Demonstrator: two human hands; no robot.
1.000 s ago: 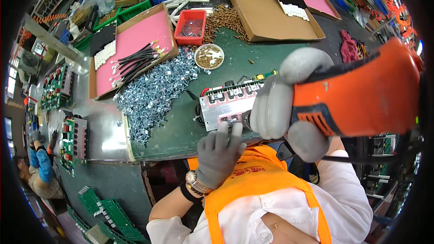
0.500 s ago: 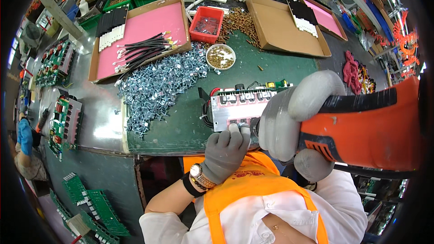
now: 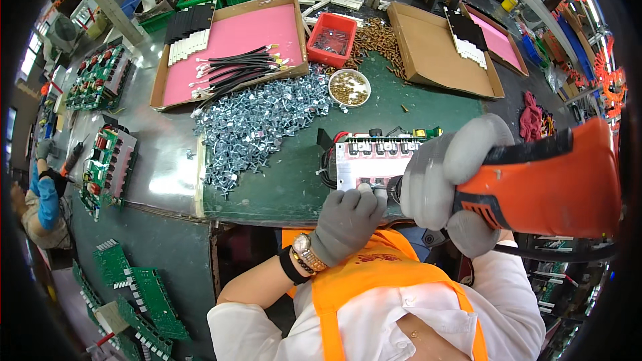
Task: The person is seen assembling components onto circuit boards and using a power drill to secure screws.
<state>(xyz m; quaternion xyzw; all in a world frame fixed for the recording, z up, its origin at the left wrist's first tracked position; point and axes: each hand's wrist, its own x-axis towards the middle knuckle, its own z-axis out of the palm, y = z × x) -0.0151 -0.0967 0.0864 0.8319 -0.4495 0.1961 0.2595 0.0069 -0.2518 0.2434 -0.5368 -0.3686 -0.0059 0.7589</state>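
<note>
My right hand (image 3: 435, 177), in a grey glove, is wrapped round an orange and black power screwdriver (image 3: 548, 190) held sideways. Its dark nose points left at the near edge of a circuit board assembly (image 3: 346, 172) with a silver metal plate, and the tip is partly hidden by my hand. My gloved left hand (image 3: 349, 222) has its fingers pinched together at that same near edge, beside the nose. Whatever sits between those fingertips is too small to make out. Left of the assembly spreads a heap of silver screws with small clips (image 3: 257, 137).
Beyond the assembly stand a white tub (image 3: 350, 102) of brass-coloured bits, a red bin (image 3: 323, 57) and cardboard trays (image 3: 441, 53). More circuit boards (image 3: 110, 167) lie to the left. A co-worker's gloved hand (image 3: 45, 148) is at the far left, near a screwdriver (image 3: 73, 155).
The whole view has shifted, so the bench appears slightly right and lower. Both hands stay at the assembly's near edge, the screwdriver still gripped. The co-worker's arm at far left has moved.
</note>
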